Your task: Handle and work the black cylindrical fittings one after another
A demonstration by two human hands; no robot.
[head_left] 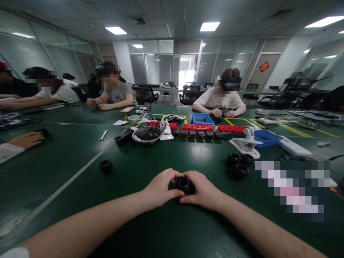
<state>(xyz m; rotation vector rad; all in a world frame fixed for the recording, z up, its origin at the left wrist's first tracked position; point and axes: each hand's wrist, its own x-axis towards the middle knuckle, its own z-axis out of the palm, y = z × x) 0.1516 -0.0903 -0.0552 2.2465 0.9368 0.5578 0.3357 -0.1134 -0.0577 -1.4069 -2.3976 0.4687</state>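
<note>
Both hands point(182, 190) around black fitting point(184, 183)

Both forearms stretched forward, left hand point(158, 188) and right hand point(202, 190) — fingertips meeting, curled

Ceiling panels bright, edges bowed (fisheye)

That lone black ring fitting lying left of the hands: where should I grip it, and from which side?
Probably best from above, pinching the outer rim across its width. The lone black ring fitting sits flat on the green table with its opening up, nothing touching it, so opposite sides of the round wall are free.
</note>
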